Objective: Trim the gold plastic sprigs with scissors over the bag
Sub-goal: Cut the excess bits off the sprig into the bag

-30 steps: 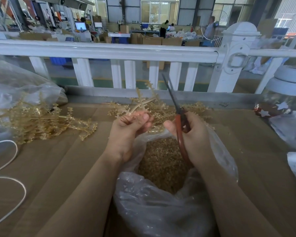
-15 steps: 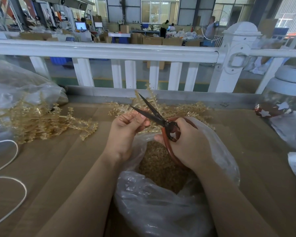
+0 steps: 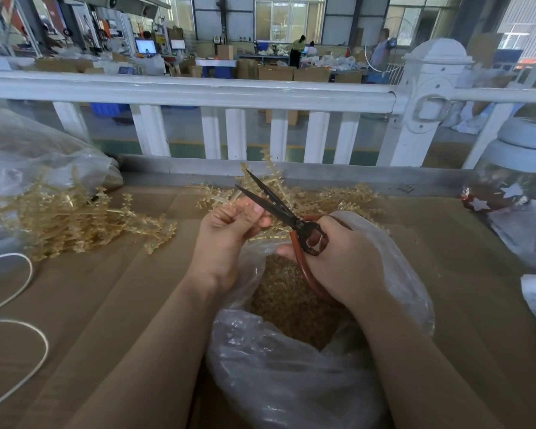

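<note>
Over an open clear plastic bag (image 3: 291, 376) of gold trimmings on the bench (image 3: 106, 305), the left hand (image 3: 229, 239) pinched a gold plastic sprig (image 3: 260, 181) in curled fingers. The right hand (image 3: 338, 258) gripped red-handled scissors (image 3: 279, 205), blades parted around the sprig. More sprigs (image 3: 75, 218) lay heaped at the left.

No words, numbers or brand names can be read anywhere. The far signs and screens past the fence are much too small and blurry.
</note>
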